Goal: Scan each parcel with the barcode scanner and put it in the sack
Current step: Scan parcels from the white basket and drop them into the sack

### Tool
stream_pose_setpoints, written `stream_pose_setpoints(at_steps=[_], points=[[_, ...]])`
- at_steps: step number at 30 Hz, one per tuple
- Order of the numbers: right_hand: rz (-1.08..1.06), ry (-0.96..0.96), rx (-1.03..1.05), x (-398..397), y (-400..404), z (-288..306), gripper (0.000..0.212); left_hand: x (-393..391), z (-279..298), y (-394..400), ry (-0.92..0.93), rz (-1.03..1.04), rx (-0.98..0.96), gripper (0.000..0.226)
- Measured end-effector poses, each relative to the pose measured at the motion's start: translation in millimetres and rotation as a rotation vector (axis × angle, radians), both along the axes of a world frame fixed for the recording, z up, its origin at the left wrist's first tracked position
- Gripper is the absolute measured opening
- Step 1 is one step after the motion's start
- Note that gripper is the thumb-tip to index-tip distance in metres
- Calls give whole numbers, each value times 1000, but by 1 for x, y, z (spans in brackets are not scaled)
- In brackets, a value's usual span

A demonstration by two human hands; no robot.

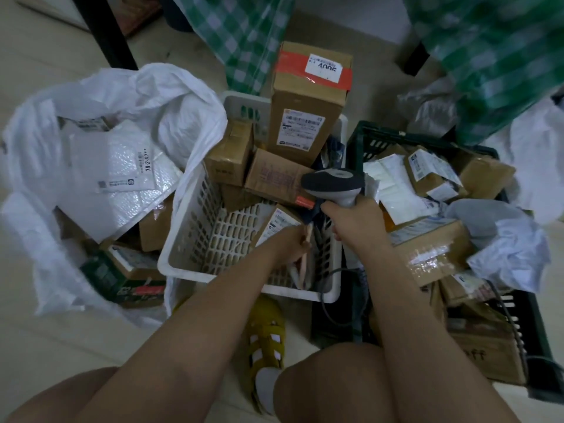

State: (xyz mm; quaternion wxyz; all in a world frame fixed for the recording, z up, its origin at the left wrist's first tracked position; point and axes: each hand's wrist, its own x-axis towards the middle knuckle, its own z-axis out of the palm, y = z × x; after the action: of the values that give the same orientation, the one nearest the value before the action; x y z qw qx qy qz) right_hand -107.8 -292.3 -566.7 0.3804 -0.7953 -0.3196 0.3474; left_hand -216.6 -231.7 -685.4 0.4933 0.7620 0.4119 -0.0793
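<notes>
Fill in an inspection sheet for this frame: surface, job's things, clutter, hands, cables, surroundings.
Surface: pale floor.
Job's things: white sack holds parcels; white basket and dark crate hold more.
Clutter: crumpled white wrapping beside the crate.
Hands: right hand grips the barcode scanner; left hand grips a small labelled box in the basket.
Cables: scanner cable trails below the basket.
Surroundings: green checked cloth, yellow shoe.

Left hand [293, 244] hides its fingers and the small parcel's [276, 224] lower edge.
</notes>
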Motion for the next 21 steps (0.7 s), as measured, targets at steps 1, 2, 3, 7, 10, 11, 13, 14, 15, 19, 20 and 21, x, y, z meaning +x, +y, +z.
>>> stream_pose_setpoints(at_steps=[1, 2, 3, 7, 10, 11, 13, 14, 15, 19, 20, 21], points=[[-3, 13, -2, -3, 1, 1, 32, -12, 5, 7, -13, 77, 52, 21], [-5, 28, 1, -7, 1, 3, 29, -26, 11, 13, -42, 169, 85, 21], [-6, 40, -1, -12, 2, 4, 26, -41, 20, 18, -92, 279, 79, 22], [42, 45, 3, -34, 8, 16, 24, -97, 69, 32, -304, 671, -16, 16], [66, 53, 35, -51, 11, 24, 17, -131, 102, 37, -434, 873, -46, 19], [70, 62, 42, -57, 11, 27, 14, -142, 111, 38, -465, 925, -52, 18], [95, 111, 38, -68, 10, 33, 21, -160, 124, 38, -524, 1014, -57, 16], [124, 139, 36, -73, 10, 36, 22, -168, 128, 36, -560, 1053, -62, 14], [159, 155, 35, -78, 9, 40, 17, -175, 131, 34, -588, 1087, -65, 13], [293, 134, 49, -92, -3, 46, 18, -195, 126, 16, -628, 1193, -101, 19], [327, 125, 57, -94, -6, 46, 23, -199, 125, 13, -623, 1205, -100, 21], [357, 119, 65, -97, -9, 47, 26, -201, 124, 11, -620, 1217, -89, 23]])
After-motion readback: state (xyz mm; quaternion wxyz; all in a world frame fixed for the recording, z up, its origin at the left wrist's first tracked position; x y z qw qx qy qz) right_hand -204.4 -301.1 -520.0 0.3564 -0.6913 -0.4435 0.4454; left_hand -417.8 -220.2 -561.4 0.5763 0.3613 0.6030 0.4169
